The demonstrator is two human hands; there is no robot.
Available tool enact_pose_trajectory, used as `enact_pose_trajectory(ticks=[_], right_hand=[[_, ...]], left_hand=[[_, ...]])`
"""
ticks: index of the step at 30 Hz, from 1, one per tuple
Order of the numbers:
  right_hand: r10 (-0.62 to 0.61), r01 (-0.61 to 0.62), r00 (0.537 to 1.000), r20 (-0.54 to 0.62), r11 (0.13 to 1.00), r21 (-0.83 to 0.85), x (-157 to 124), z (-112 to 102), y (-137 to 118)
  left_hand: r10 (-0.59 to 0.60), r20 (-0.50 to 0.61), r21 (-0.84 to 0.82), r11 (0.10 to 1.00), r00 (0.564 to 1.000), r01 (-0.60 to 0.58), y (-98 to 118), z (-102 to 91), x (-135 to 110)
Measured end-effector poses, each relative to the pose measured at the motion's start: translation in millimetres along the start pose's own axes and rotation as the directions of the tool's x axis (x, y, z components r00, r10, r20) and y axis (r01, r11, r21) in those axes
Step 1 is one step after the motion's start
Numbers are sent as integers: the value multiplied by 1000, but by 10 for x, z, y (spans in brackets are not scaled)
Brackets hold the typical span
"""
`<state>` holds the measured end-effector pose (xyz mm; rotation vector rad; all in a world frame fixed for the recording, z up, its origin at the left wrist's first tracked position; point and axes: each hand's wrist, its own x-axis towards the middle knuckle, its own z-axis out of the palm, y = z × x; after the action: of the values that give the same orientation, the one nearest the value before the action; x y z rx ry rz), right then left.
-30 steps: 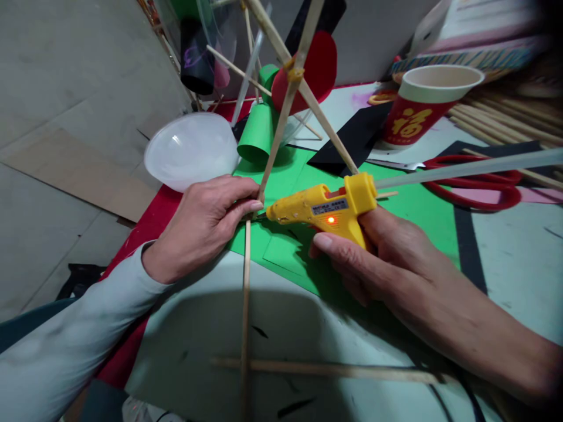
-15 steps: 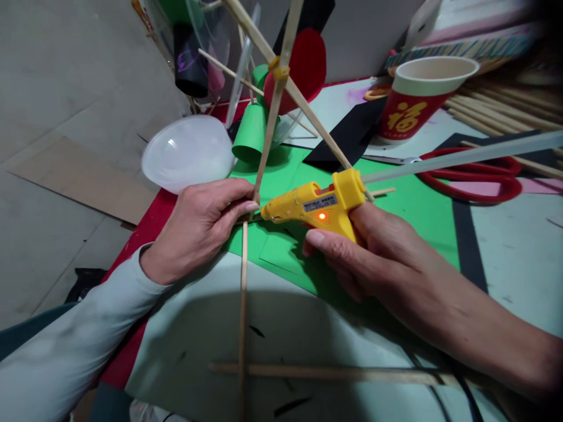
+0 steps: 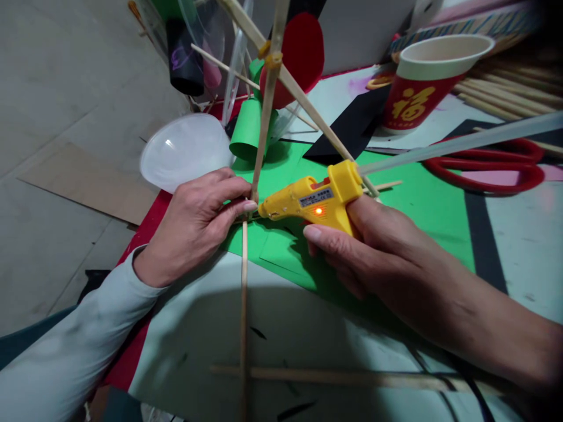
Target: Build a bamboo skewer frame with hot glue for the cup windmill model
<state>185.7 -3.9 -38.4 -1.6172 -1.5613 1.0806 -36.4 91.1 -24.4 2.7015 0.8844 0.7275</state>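
Observation:
A yellow hot glue gun (image 3: pixel 321 196) with a lit orange lamp is gripped in my right hand (image 3: pixel 378 252). A long clear glue stick (image 3: pixel 457 146) juts from its back. The nozzle meets a joint where an upright wooden stick (image 3: pixel 263 126) comes down to a stick (image 3: pixel 244 275) reaching toward me. My left hand (image 3: pixel 197 225) pinches that joint between thumb and finger, partly hiding it. Higher up, the upright stick crosses a slanted stick (image 3: pixel 308 108), with yellowish glue at the crossing. Green paper (image 3: pixel 281 252) lies underneath.
A white plastic bowl (image 3: pixel 185 149) sits left, near a green paper cylinder (image 3: pixel 246 129). On the right stand a red and white paper cup (image 3: pixel 409 97) and red-handled scissors (image 3: pixel 484 189). A loose wooden stick (image 3: pixel 352 378) lies in front; a black cord (image 3: pixel 475 390) runs under my right arm.
The view has shifted slightly, and the cup and scissors appear farther right. Both hands keep their hold, with the nozzle still at the joint.

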Motion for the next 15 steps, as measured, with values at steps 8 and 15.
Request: enact_pose_trajectory(ticks=[8, 15], right_hand=[[-31, 31, 999, -6, 999, -6, -14, -54, -35], [-41, 41, 999, -15, 999, -1, -42, -67, -2]], left_hand=[[68, -26, 23, 997, 997, -67, -36, 9, -10], [53, -10, -1, 999, 999, -53, -14, 7, -14]])
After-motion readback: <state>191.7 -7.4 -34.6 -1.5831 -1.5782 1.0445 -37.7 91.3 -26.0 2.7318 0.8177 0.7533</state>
